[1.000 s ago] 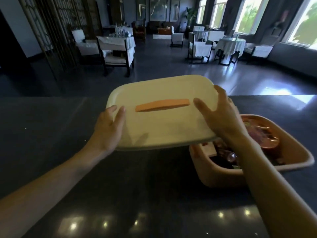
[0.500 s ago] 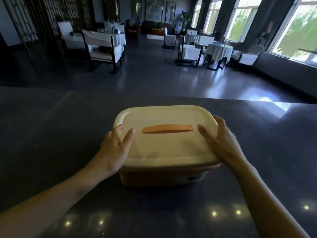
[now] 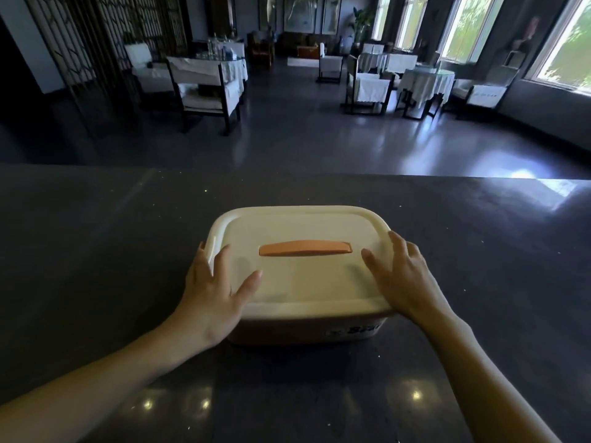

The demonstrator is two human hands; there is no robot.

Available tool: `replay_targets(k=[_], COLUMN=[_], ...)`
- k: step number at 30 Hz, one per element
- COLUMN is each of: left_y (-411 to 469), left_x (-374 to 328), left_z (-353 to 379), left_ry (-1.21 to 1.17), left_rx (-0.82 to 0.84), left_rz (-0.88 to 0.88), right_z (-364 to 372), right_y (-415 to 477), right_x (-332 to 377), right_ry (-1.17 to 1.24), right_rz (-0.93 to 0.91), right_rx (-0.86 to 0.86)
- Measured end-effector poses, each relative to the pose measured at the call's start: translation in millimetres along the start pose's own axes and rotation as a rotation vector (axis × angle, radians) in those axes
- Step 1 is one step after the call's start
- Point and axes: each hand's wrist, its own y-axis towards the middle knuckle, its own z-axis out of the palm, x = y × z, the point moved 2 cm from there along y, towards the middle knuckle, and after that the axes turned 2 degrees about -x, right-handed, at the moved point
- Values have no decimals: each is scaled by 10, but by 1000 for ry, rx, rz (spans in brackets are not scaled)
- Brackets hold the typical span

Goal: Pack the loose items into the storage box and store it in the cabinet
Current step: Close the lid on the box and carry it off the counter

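Dark, speckled stone table [image 3: 112, 238] is carrying the orange plastic storage box [image 3: 307, 330], sitting centred near me under its cream lid [image 3: 297, 282] with an orange handle [image 3: 305, 248]. I am resting my left hand [image 3: 211, 295] and right hand [image 3: 406, 282] on the lid's edges, fingers [image 3: 220, 260] spread apart, pressing flat.
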Motion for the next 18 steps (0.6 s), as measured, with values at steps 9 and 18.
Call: replay_targets(k=[9,18], left_y=[197,251], left_x=[-14,24], left_z=[74,-101], left_ry=[440,-40], left_rx=[40,-85], left_rz=[222,178], right_z=[58,-30], right_y=[83,111], right_x=[91,60], right_ry=[-315,-13], right_rz=[-213,-140], right_rx=[144,41])
